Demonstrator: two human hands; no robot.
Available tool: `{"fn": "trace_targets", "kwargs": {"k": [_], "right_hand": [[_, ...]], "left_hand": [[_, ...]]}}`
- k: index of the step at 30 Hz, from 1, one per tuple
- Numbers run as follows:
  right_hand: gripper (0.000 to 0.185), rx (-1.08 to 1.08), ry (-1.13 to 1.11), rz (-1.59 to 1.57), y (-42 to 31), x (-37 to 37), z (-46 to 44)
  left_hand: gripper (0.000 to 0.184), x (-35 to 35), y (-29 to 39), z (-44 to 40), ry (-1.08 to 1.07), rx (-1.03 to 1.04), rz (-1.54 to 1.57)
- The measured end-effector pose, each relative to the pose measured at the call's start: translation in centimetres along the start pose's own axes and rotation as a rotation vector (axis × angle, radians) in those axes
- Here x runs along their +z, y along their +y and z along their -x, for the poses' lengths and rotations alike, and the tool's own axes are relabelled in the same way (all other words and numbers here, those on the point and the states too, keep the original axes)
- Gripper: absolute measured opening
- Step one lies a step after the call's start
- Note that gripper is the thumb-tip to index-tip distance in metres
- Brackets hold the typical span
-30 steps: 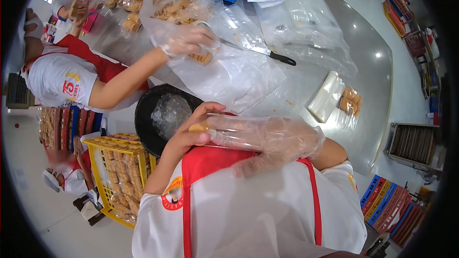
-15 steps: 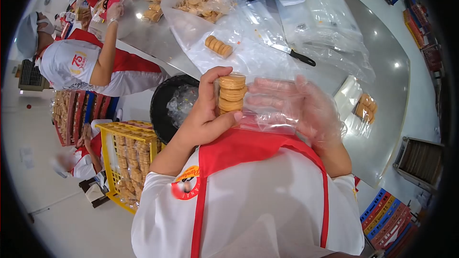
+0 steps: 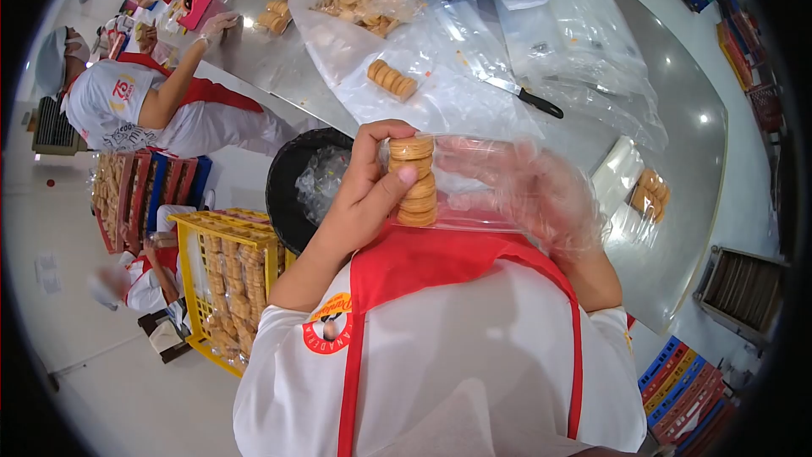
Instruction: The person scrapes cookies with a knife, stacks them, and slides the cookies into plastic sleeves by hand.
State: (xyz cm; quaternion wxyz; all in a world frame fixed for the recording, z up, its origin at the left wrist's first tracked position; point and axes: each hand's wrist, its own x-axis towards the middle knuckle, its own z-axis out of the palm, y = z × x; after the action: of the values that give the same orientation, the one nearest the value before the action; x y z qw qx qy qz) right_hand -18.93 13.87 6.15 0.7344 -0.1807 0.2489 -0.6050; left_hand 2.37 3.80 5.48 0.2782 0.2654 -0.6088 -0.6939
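Observation:
My left hand (image 3: 368,182) is closed around a stack of round, golden-brown biscuits (image 3: 412,195) in a clear plastic bag (image 3: 486,218). Its thumb presses on the front of the stack. My right hand (image 3: 533,190), in a clear plastic glove, is at the bag's other end. Motion and layers of clear plastic blur its fingers, so their grip on the bag cannot be made out. Beyond my hands, a short row of biscuits (image 3: 391,79) lies on a plastic sheet (image 3: 338,76). A black-handled knife (image 3: 540,103) rests to its right.
More bagged biscuits (image 3: 651,195) lie at the right of the steel table (image 3: 689,144). Clear bags (image 3: 584,34) are piled at the back. A black bin (image 3: 283,195) and a yellow crate (image 3: 233,224) of biscuits stand at left. A co-worker (image 3: 127,97) stands at the table's left side.
The biscuits in my left hand now form a longer stack inside the bag, and my left thumb has moved up it. The co-worker's pink object has shifted and shows more fully.

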Motion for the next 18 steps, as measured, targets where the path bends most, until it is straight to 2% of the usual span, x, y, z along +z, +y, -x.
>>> {"fn": "trace_targets", "kwargs": {"k": [3,6,9,10,13,18], "right_hand": [[0.062,0.072,-0.006,-0.018,0.3,0.1,-0.5],[0.059,0.069,0.004,0.012,-0.3,0.0,-0.6],[0.061,0.069,-0.026,-0.049,-0.5,-0.4,-0.9],[0.062,0.079,-0.009,-0.06,-0.6,-0.4,-1.1],[0.066,0.105,0.028,-0.074,-0.6,-0.4,-1.4],[0.074,0.105,0.049,-0.028,-0.2,0.2,-2.0]], "left_hand": [[0.037,-0.5,-0.8,-0.5,-0.026,0.05,-0.063],[0.04,-1.4,-1.5,-1.0,-0.027,-0.078,0.244],[0.074,-3.7,-1.9,-2.0,-0.078,0.397,-0.345],[0.103,-3.7,-0.4,-1.8,-0.093,0.503,-0.544],[0.106,-2.8,2.2,-0.9,-0.183,0.428,-0.766],[0.101,-3.7,1.8,-1.1,-0.208,0.43,-0.825]]}}
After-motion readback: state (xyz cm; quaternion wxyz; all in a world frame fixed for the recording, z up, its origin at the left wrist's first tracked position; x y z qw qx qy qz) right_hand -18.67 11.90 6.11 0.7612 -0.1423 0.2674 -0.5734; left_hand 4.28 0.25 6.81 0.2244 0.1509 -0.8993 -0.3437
